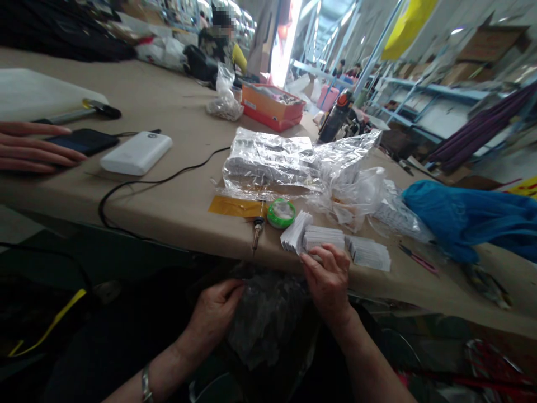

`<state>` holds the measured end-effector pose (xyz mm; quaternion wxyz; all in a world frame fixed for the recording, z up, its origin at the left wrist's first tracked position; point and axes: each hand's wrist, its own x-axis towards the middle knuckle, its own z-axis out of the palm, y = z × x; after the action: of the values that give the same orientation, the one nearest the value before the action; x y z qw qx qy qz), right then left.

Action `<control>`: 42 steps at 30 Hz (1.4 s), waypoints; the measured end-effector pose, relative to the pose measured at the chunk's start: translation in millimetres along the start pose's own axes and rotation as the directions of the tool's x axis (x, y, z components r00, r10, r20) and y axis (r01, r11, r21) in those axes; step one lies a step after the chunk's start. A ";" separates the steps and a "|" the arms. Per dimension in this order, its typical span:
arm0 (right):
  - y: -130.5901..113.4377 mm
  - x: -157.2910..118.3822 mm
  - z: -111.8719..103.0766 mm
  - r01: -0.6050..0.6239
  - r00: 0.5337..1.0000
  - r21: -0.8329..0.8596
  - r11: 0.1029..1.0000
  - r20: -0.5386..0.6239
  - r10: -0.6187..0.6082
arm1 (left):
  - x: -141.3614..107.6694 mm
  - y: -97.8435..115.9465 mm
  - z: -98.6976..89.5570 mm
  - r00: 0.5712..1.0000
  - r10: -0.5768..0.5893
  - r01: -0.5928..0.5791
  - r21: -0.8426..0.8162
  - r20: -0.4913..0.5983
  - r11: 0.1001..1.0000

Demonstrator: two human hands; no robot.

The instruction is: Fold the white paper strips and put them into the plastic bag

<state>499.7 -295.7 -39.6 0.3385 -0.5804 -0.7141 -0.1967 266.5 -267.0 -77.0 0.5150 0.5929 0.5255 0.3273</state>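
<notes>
My left hand [216, 305] is closed in a pinch at the upper edge of a dark, see-through plastic bag [268, 319] over my lap. At the table's front edge, my right hand [329, 277] has its fingers curled against a stack of small white paper labels [323, 237], thumb and forefinger pressed at its near side. More labels lie fanned out [296, 230] to the left and stacked [370, 253] to the right. A green-rimmed round tub [281, 213] and a soldering-iron-like tool [257, 232] with its tip over the edge lie left of the labels.
Behind the labels lies a clear plastic-wrapped bundle [272, 159]. A black cable [168, 180] crosses the table. Left are a white power bank [137, 153], a phone [86, 141] and another person's hand [33, 146]. Right are blue cloth [470, 215] and a pink-handled cutter [419, 261].
</notes>
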 end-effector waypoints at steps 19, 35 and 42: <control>-34.3 -17.8 -27.8 0.066 0.995 0.312 0.948 0.053 -0.086 | 7.6 77.0 79.7 0.893 -0.226 0.450 -0.762 0.390 0.465; 28.9 -17.3 -13.9 -0.072 0.997 0.055 0.996 0.040 0.070 | -3.1 78.1 63.4 0.828 -0.363 0.554 -0.519 0.428 0.651; 4.8 -11.2 -34.4 -0.018 0.996 0.405 0.914 -0.072 0.052 | 0.3 86.5 52.7 0.753 -0.325 0.639 -0.517 0.572 0.570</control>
<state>514.2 -325.5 -24.2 0.4831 -0.5024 -0.7144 -0.0624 340.3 -273.5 -7.9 0.8654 0.2419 0.3877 0.2056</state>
